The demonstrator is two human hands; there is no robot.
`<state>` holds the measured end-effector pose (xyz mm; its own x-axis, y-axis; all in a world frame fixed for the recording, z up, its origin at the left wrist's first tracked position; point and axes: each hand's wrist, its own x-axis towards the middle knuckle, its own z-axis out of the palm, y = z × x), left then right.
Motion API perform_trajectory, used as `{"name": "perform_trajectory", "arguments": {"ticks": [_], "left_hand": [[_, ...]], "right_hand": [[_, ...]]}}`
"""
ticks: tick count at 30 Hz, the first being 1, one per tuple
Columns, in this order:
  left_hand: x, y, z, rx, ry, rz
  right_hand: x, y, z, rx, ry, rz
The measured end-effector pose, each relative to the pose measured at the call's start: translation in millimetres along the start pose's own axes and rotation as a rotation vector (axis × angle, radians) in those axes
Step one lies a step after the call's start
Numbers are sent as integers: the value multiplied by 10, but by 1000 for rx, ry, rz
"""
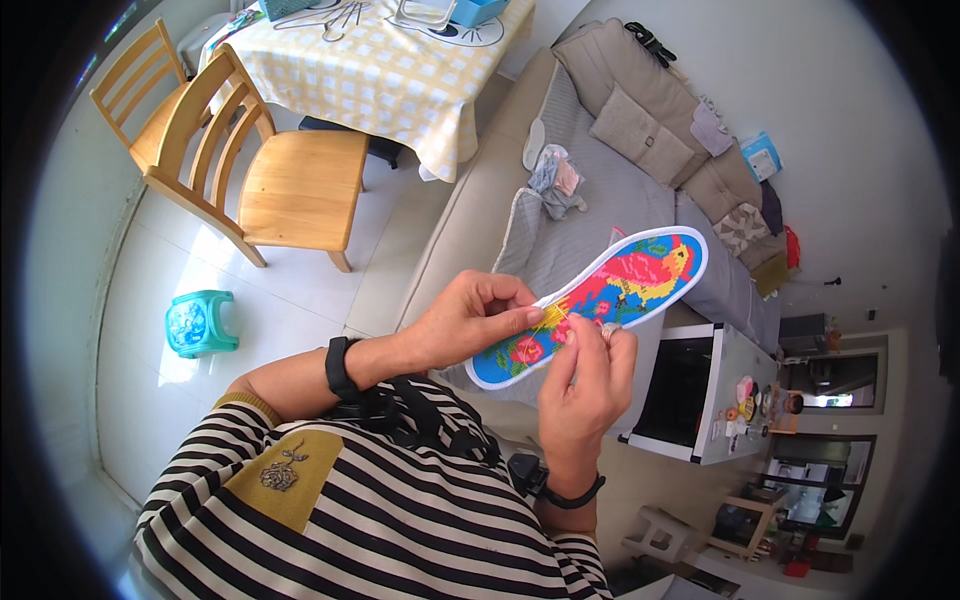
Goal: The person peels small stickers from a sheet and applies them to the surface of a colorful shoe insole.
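A cross-stitch shoe insole [637, 274] with a white bound edge is held up in front of me. It bears a red and yellow parrot, pink flowers and green leaves on blue. My left hand [487, 311] pinches its near edge at the narrow middle, thumb on top. My right hand [589, 367] is at the opposite edge, thumb and forefinger pinched together over the yellow stitched patch. A thin pale strand or needle shows at those fingertips; which of the two is too small to tell. A ring sits on one finger of the right hand.
A grey sofa [600, 195] with cushions and crumpled clothes [556, 180] lies beyond the insole. To the left are wooden chairs [300, 187], a table with a checked cloth [375, 82] and a turquoise stool [201, 324]. A low table [739, 405] carrying several small items stands at right.
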<state>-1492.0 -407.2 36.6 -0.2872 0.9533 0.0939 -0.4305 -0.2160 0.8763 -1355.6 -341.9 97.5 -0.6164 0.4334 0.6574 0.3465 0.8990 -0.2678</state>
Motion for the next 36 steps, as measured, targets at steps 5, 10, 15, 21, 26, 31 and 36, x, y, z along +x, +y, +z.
{"name": "perform_trajectory", "arguments": {"ticks": [5,10,15,21,26,31,36], "left_hand": [[7,-46,46,8,-25,52],[30,-52,40,103,-82,71],[25,-20,16,-31,-45,39],[51,20,22,111,-169,187],[44,20,14,225,-230,223],[55,10,1,262,-248,236],[64,-28,-30,222,-250,178]], "right_hand": [[0,-4,64,-32,73,-159],[34,90,135,-12,21,-179],[3,183,-201,135,293,89],[-317,521,-13,1432,167,996],[-284,611,159,1880,-361,778],[-176,547,198,1964,-280,878],[-60,521,235,2029,-188,935]]}}
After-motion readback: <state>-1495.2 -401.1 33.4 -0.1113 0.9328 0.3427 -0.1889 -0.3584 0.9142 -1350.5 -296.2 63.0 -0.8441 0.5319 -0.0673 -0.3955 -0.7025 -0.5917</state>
